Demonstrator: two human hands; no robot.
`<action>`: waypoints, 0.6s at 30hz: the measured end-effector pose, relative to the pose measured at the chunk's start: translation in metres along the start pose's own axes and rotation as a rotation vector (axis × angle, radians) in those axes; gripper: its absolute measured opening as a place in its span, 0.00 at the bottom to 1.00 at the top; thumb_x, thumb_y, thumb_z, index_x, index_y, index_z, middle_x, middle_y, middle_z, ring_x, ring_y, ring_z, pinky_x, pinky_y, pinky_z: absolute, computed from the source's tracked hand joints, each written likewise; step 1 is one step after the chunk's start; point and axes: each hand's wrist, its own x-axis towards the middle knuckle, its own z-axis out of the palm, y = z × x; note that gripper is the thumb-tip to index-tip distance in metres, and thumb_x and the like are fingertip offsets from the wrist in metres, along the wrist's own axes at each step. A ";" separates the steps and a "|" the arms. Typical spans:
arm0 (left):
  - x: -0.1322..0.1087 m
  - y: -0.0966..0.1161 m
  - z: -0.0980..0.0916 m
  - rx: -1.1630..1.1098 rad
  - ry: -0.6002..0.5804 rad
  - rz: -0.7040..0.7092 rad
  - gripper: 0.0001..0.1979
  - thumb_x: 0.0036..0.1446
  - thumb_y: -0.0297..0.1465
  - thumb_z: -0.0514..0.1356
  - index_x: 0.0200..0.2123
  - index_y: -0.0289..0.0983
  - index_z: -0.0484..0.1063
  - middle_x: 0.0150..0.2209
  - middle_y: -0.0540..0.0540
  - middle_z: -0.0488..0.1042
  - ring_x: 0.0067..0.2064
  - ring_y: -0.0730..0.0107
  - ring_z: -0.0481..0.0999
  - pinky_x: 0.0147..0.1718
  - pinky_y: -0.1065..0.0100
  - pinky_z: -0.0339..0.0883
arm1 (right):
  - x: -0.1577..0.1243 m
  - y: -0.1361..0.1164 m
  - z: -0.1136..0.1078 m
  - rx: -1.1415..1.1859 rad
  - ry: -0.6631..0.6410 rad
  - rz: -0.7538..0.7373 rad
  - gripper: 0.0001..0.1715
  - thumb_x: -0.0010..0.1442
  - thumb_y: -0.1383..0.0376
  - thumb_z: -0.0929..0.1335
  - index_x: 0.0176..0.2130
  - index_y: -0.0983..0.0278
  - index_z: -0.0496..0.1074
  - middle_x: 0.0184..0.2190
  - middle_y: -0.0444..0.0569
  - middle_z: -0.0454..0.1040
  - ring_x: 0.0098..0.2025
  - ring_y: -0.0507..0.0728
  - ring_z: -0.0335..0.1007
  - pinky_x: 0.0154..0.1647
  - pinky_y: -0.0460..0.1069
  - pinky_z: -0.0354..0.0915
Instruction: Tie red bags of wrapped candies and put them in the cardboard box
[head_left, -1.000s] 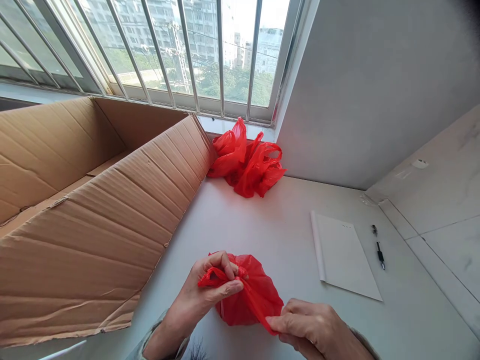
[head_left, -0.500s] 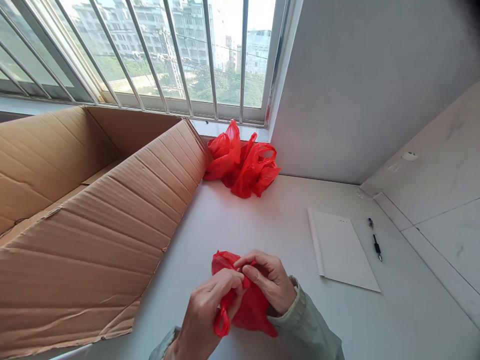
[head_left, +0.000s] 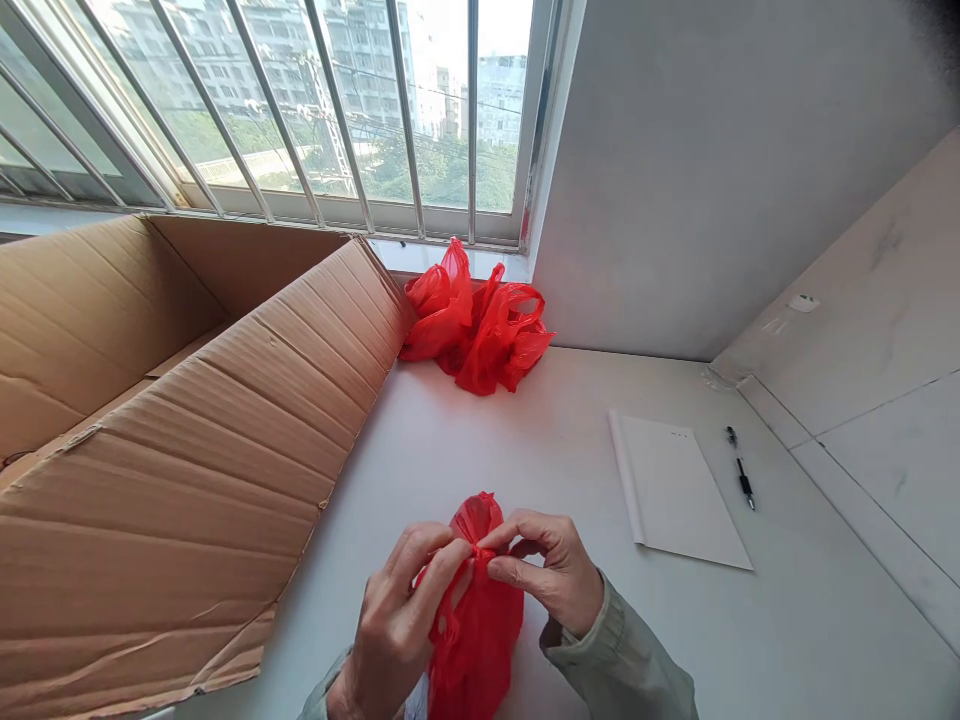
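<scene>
A red plastic bag lies low in the middle of the head view, gathered tight at a narrow knot-like point with a puffed bunch of film beyond it. My left hand is closed on the gathered plastic from the left, its fingers bent over the bag. From the other side my right hand pinches the same spot between thumb and index finger. Part of the bag lies behind my left fingers and its near end runs out of the frame.
A big open cardboard box fills the left side. Crumpled red plastic bags lie by the wall under the barred window. To the right are a white paper pad and a black pen on the white table.
My hands have shifted apart slightly around the bag's gathered point, the right one moving a little right. The bag now hangs straighter toward me. The view has turned slightly right.
</scene>
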 end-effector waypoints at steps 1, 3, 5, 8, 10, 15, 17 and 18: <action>0.004 0.001 -0.004 0.002 -0.043 -0.006 0.06 0.61 0.20 0.56 0.37 0.34 0.70 0.32 0.46 0.70 0.34 0.73 0.70 0.31 0.73 0.65 | 0.000 -0.004 -0.002 -0.083 0.011 -0.041 0.06 0.51 0.69 0.73 0.33 0.61 0.80 0.27 0.44 0.76 0.30 0.50 0.68 0.30 0.45 0.63; 0.011 0.001 -0.013 -0.013 -0.129 0.000 0.06 0.62 0.21 0.55 0.34 0.36 0.69 0.28 0.49 0.69 0.30 0.74 0.68 0.28 0.73 0.62 | 0.001 -0.009 -0.006 -0.261 0.039 -0.162 0.05 0.51 0.72 0.72 0.30 0.62 0.79 0.25 0.44 0.75 0.30 0.51 0.66 0.32 0.46 0.63; 0.013 0.000 -0.022 -0.031 -0.178 0.014 0.07 0.62 0.21 0.55 0.34 0.36 0.69 0.27 0.50 0.69 0.29 0.74 0.68 0.27 0.73 0.61 | 0.001 -0.010 -0.010 -0.400 0.049 -0.257 0.06 0.54 0.73 0.71 0.30 0.62 0.77 0.24 0.44 0.74 0.31 0.52 0.65 0.34 0.47 0.62; 0.010 -0.001 -0.033 -0.025 -0.172 0.029 0.08 0.62 0.21 0.54 0.33 0.36 0.69 0.26 0.50 0.70 0.28 0.75 0.68 0.27 0.73 0.61 | -0.001 -0.003 -0.016 -0.507 0.049 -0.314 0.07 0.58 0.72 0.69 0.31 0.61 0.76 0.26 0.44 0.74 0.34 0.53 0.67 0.37 0.47 0.63; 0.007 0.000 -0.036 0.008 -0.168 0.025 0.08 0.62 0.21 0.55 0.32 0.37 0.68 0.24 0.51 0.69 0.27 0.75 0.68 0.26 0.73 0.60 | -0.003 0.000 -0.020 -0.567 0.055 -0.327 0.08 0.60 0.71 0.68 0.31 0.61 0.75 0.26 0.44 0.74 0.33 0.52 0.67 0.35 0.46 0.63; 0.002 0.006 -0.029 0.007 -0.190 -0.107 0.09 0.61 0.25 0.57 0.28 0.38 0.65 0.22 0.54 0.68 0.22 0.78 0.64 0.22 0.75 0.57 | -0.011 -0.017 -0.030 -0.708 -0.088 -0.340 0.19 0.63 0.72 0.62 0.52 0.59 0.68 0.42 0.49 0.73 0.40 0.52 0.68 0.41 0.47 0.66; 0.001 0.011 -0.025 -0.056 -0.179 -0.129 0.08 0.61 0.26 0.57 0.29 0.38 0.64 0.23 0.54 0.69 0.23 0.78 0.66 0.23 0.76 0.59 | -0.009 -0.027 -0.029 -0.822 -0.220 -0.407 0.30 0.61 0.72 0.61 0.61 0.59 0.59 0.52 0.53 0.67 0.48 0.56 0.66 0.47 0.50 0.66; 0.002 0.014 -0.023 -0.095 -0.169 -0.131 0.08 0.62 0.27 0.57 0.29 0.38 0.64 0.23 0.53 0.70 0.24 0.77 0.67 0.23 0.76 0.60 | -0.007 -0.030 -0.027 -0.891 -0.286 -0.461 0.31 0.61 0.72 0.62 0.62 0.59 0.59 0.55 0.54 0.65 0.52 0.58 0.64 0.50 0.52 0.65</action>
